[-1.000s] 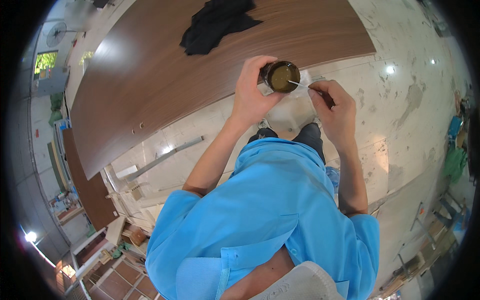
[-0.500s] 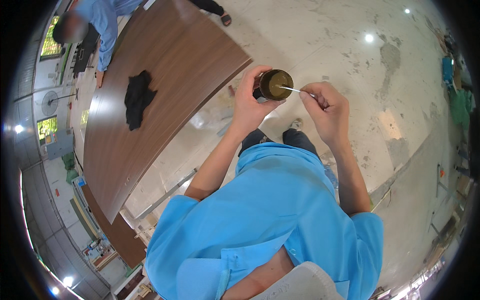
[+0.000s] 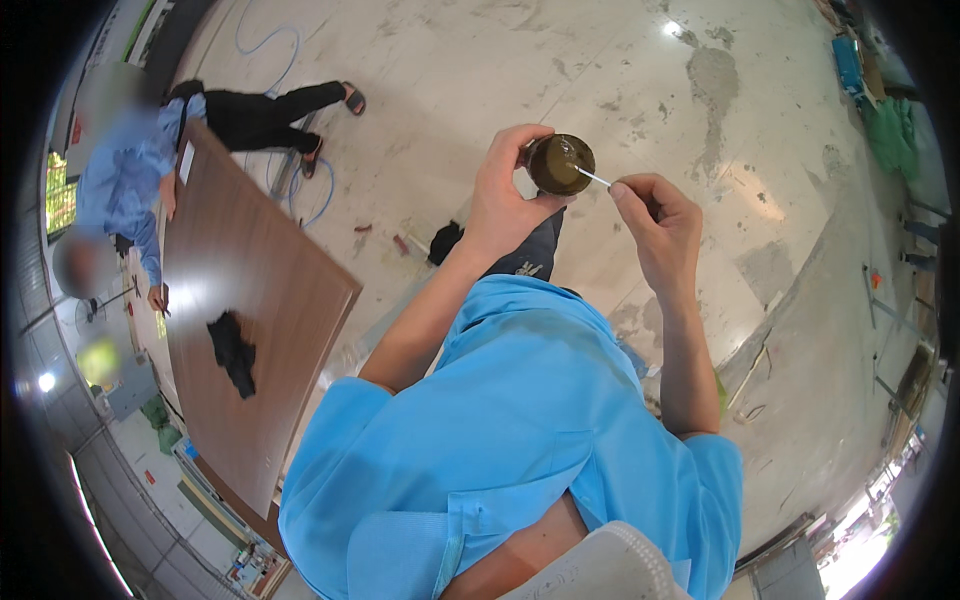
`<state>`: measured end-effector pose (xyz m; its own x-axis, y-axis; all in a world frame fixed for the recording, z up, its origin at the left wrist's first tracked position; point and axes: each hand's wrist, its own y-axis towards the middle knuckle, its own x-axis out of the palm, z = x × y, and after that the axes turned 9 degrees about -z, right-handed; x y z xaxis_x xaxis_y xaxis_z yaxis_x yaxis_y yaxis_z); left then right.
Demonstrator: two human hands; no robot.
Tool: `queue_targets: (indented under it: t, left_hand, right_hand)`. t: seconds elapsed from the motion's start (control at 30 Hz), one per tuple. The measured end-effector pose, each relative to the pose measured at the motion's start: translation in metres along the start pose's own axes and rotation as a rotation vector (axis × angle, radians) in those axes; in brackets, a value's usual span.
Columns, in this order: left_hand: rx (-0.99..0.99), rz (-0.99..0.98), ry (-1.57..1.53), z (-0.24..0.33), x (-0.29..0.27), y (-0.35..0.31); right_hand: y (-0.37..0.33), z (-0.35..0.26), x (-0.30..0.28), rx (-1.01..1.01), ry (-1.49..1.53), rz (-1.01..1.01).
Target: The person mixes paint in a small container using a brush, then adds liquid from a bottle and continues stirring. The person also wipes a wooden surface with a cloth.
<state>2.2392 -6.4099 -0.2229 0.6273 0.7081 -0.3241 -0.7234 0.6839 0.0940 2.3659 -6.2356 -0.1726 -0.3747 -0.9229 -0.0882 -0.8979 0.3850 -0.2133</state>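
Observation:
My left hand is wrapped round a small, dark, round cup, tilted so its mouth faces up toward me. Inside it lies a glossy olive-brown liquid. Between the thumb and fingers of my right hand is a thin white stick. Its far tip reaches into the mouth of the cup. Whether the tip is dipped in the liquid or only touches its surface, I cannot tell.
To my left is a large brown wood-grain table with a crumpled black cloth. A co-worker in a blue shirt leans at its far edge. Blue hose trails over the floor; green sheeting stands far right.
My body has moved away from the table, which now sits lower and farther left. More of the co-worker shows. Both hands keep their hold, and the stick stays in the cup.

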Motion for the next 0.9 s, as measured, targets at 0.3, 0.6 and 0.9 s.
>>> queue_targets:
  t: [0.3, 0.6, 0.9]
  left_hand:
    - [0.038, -0.131, 0.018, 0.004, 0.035, 0.239]
    - [0.127, -0.367, -0.028, -0.006, 0.115, 0.499]
    - [0.033, -0.475, -0.17, 0.048, 0.229, 0.766]
  right_hand:
    - [0.179, -0.032, -0.116, 0.054, 0.12, 0.114]
    - [0.341, -0.033, -0.248, 0.024, 0.395, 0.316]
    - [0.541, -0.082, -0.466, -0.142, 0.689, 0.222]
